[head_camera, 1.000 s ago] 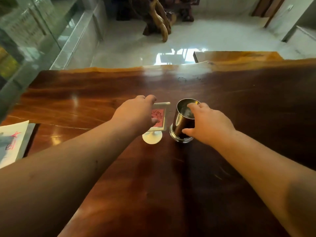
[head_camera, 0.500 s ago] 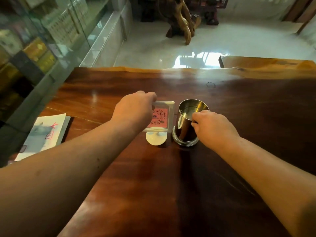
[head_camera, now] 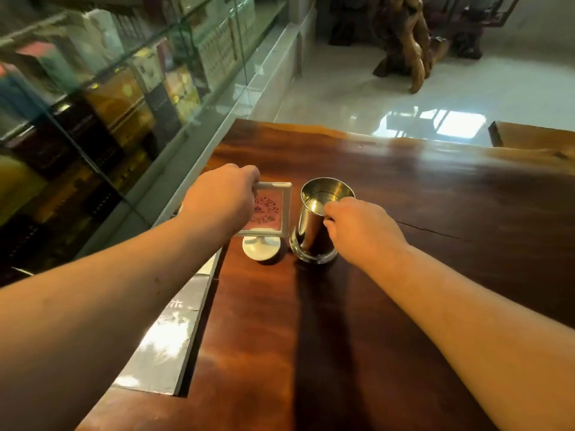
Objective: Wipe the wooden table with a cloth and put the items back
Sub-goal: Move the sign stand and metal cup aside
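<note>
Wooden tabletop (head_camera: pixel 404 306): glossy, slippery; no cloth in view. Steel cup (head_camera: pixel 314 222) upright near left edge, right hand (head_camera: pixel 357 234) fingers wrapped round its side. Framed sign stand (head_camera: pixel 269 213) just beside, left hand (head_camera: pixel 221 200) fingers clamped on frame's top-left corner. Set both down flat, 2 bases seated before letting go; keep sign upright, top-heavy.

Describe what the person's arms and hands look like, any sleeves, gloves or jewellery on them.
Both arms are bare from the bottom edge of the view to the fingertips: no sleeves show. The left hand and right hand wear no gloves, and no rings, watch or bracelet can be seen on the fingers or wrists. The left forearm has a few small dark marks.
</note>
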A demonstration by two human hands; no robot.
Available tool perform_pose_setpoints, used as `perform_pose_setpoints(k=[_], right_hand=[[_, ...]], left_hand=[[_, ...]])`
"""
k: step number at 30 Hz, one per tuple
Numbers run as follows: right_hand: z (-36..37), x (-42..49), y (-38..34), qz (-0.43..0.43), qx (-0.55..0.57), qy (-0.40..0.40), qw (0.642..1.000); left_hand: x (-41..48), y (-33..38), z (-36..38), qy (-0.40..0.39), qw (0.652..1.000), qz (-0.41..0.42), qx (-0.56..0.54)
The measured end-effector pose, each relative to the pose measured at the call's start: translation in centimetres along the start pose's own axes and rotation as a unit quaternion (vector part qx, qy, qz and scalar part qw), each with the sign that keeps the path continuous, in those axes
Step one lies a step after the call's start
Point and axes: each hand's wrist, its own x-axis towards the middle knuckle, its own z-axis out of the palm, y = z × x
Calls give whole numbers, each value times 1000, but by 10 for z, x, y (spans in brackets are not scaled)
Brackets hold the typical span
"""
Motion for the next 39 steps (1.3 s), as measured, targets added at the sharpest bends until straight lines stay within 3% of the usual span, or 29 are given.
perform_pose_setpoints(k=[8, 19, 23, 30, 39], right_hand=[[21, 17, -30, -30, -41, 3, 999], [14, 8, -34, 14, -28, 1, 1000], [-22, -16, -28, 45, -1, 27, 999], [-120, -123, 17, 145, -43, 75, 986], [-232, -355, 102, 322, -99, 133, 932]], left_hand=[[-7, -38, 13, -21, 1000, -19, -8], [-14, -34, 9, -54, 998, -28, -21], [-24, -20, -16, -11, 1000, 10, -4], [-32, 106, -100, -83, 975, 196, -55], [-111, 330, -187, -69, 921, 372, -97]])
